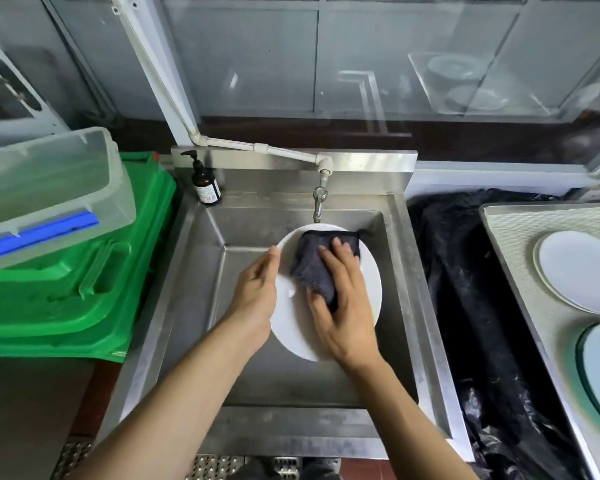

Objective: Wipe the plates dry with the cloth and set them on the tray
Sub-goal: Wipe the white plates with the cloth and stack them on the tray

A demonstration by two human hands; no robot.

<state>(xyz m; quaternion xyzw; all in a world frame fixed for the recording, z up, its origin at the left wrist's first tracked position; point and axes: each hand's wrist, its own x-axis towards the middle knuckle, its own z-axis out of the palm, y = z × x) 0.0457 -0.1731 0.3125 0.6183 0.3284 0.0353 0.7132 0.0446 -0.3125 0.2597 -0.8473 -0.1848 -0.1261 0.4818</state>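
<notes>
Item: white plate (291,327), held over the sink (201,271), below the tap (318,202). Left hand (255,289) grips its left rim. Right hand (343,306), fingers flat, presses dark cloth (316,265) on its face. Advice: firm circular strokes to rim. Tray (510,237) at right holds plates.
</notes>
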